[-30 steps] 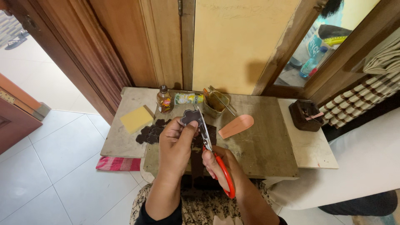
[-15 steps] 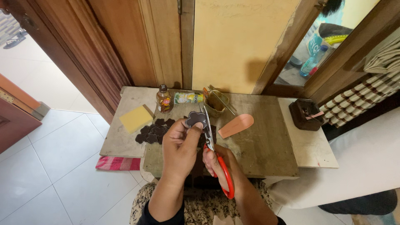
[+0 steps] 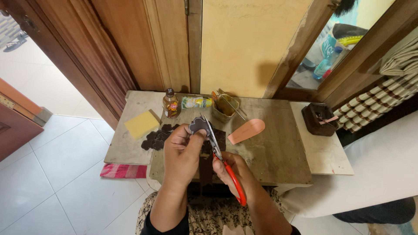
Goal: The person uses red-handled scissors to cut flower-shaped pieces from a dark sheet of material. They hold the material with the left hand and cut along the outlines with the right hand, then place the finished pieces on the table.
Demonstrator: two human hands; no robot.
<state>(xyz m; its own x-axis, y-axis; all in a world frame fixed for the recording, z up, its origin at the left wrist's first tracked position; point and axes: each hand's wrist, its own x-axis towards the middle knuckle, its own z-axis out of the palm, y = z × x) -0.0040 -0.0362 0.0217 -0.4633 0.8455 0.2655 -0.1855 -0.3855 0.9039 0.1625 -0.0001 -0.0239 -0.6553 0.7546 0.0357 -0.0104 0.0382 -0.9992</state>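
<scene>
A single head-worn camera looks steeply down from above the person's lap, facing forward over a low work board [image 3: 270, 161] toward a wooden door and a yellow wall panel [image 3: 248, 43]. The view is near: both forearms enter from the bottom edge, and the left hand [image 3: 183, 152] and right hand [image 3: 230, 167] sit close to centre. The wide lens also takes in white floor tiles [image 3: 56, 174] at left and a window frame at right.
</scene>
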